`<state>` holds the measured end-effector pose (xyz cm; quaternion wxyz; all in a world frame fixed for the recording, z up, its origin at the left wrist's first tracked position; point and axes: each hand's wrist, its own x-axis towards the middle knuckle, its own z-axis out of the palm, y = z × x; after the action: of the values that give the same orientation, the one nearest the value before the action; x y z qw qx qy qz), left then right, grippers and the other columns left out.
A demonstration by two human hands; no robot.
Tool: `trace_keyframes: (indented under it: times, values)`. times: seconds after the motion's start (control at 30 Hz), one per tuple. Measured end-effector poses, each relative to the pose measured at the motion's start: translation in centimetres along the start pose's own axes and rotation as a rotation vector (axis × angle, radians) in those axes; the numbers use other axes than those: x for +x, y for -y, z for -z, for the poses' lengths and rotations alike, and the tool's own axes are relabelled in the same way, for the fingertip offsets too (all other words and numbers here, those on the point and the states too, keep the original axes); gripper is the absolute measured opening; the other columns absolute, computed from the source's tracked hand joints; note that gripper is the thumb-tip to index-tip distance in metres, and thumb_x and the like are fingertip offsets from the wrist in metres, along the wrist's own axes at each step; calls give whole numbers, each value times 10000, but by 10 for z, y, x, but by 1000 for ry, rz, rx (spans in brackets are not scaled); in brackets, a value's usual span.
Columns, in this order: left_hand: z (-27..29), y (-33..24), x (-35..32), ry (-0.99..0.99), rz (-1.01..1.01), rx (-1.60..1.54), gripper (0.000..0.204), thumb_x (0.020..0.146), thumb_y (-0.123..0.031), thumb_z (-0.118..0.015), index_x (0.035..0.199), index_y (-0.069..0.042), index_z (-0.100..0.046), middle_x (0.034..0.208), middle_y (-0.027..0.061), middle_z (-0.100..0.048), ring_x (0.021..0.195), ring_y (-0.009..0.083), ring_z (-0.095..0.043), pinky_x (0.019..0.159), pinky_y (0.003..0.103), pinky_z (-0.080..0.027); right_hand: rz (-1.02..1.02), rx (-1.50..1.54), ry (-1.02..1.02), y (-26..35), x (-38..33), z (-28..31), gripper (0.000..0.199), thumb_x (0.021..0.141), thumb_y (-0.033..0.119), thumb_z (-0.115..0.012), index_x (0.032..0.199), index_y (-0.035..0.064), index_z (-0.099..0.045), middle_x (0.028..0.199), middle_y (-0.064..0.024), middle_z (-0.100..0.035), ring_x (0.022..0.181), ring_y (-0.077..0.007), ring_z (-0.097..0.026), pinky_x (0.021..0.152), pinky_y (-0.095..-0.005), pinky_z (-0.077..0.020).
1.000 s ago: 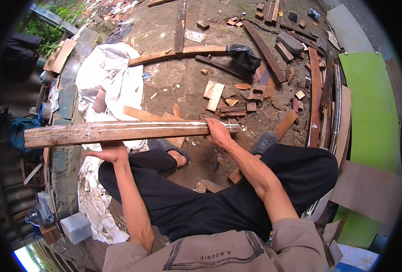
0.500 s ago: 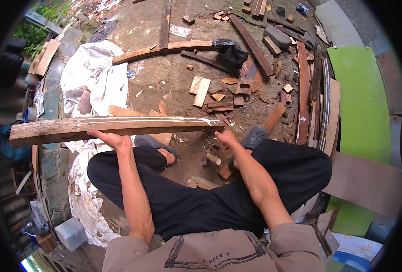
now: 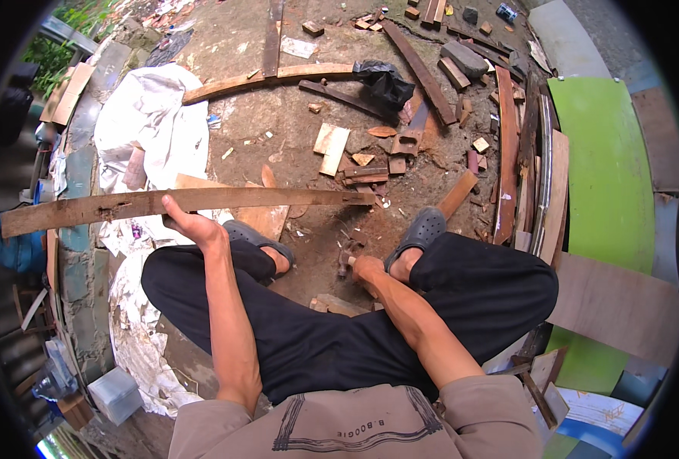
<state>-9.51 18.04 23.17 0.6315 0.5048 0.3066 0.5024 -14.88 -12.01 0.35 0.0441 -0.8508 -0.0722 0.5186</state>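
A long wooden plank (image 3: 270, 198) lies crosswise in front of my knees, its narrow brown face with a dark gouge towards me. My left hand (image 3: 194, 224) grips it left of the middle, thumb against the near face and the other fingers hidden behind the wood. The plank's right end is unsupported by a hand. Low between my feet, my right hand (image 3: 368, 271) is closed round the handle of a hammer (image 3: 345, 262). The hammer's head sticks out to the left of the fist, close to the ground; most of the handle is covered.
A handsaw (image 3: 411, 140) lies ahead among wood offcuts (image 3: 367, 174). A black plastic bag (image 3: 385, 86) rests near longer boards. White sacking (image 3: 152, 115) spreads at the left, a clear plastic box (image 3: 115, 395) nearer. Boards (image 3: 508, 153) and a green panel (image 3: 607, 168) line the right.
My right hand has left the plank's right end and dropped to the hammer, closing on its handle. The plank has rolled in my left hand, its white-streaked face turned out of sight.
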Motion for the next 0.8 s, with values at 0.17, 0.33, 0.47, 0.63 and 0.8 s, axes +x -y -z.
trace_keyframes:
  times: [0.17, 0.33, 0.47, 0.63, 0.8]
  values:
    - [-29, -4, -2, 70, -133, 35, 843, 762, -338, -860, 1250, 61, -301, 1237, 172, -444, 1137, 214, -494, 1044, 349, -403, 72, 121, -190, -34, 17, -14, 358, 768, 265, -713, 1043, 35, -711, 989, -184, -716, 947, -269, -712, 778, -361, -564]
    - [-53, -10, -2, 121, -243, 0, 725, 777, -282, -855, 1251, 42, -414, 1199, 117, -509, 1095, 180, -521, 1015, 333, -407, 15, 618, -44, -55, 16, 4, 459, 818, 389, -729, 1013, -17, -638, 755, -123, -653, 617, -217, -640, 552, -373, -522]
    - [-56, -11, -2, 155, -275, -36, 516, 819, -213, -820, 1198, 7, -548, 1109, 58, -578, 1020, 141, -545, 951, 318, -430, -2, 1118, -180, -49, -8, 40, 446, 885, 420, -679, 1003, 3, -574, 626, -47, -523, 456, -165, -503, 396, -353, -429]
    - [-66, -10, -6, 186, -170, -126, 502, 815, -238, -781, 1195, -8, -546, 1076, 52, -580, 992, 166, -554, 926, 327, -434, 100, 937, -921, -68, 5, 85, 445, 908, 433, -629, 1038, 14, -552, 708, -92, -584, 496, -187, -566, 421, -347, -449]
    - [-42, 4, 19, 266, 12, -268, 552, 800, -261, -693, 1256, -24, -493, 1090, 71, -562, 1027, 201, -543, 930, 366, -442, 263, 1045, -1051, -55, -42, 132, 484, 889, 307, -644, 1201, -29, -488, 874, -207, -666, 779, -303, -684, 679, -409, -523]
